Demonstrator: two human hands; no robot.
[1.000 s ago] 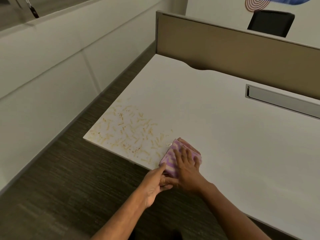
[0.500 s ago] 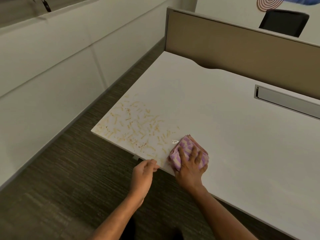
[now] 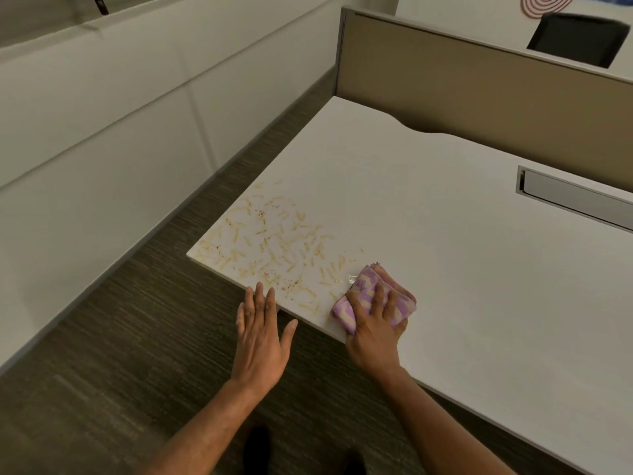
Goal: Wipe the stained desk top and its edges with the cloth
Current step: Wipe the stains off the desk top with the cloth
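Observation:
A white desk top [image 3: 445,241] fills the right half of the view. Yellowish-brown smears and specks, the stain [image 3: 274,245], cover its near left corner. A folded purple and cream cloth [image 3: 363,286] lies on the desk by the front edge, just right of the stain. My right hand [image 3: 373,323] presses down on the cloth with fingers spread over it. My left hand [image 3: 262,337] is flat and open, fingers together, fingertips at the desk's front edge below the stain, holding nothing.
A tan partition panel [image 3: 479,87] stands along the desk's far side. A grey cable tray slot [image 3: 575,200] is set into the desk at the right. A black chair [image 3: 579,37] sits beyond the partition. White wall panels [image 3: 102,138] and dark carpet [image 3: 137,354] lie left.
My left hand let go of the cloth, moved left along the front edge and opened flat. My right hand stays pressed on the cloth near the stain's right side.

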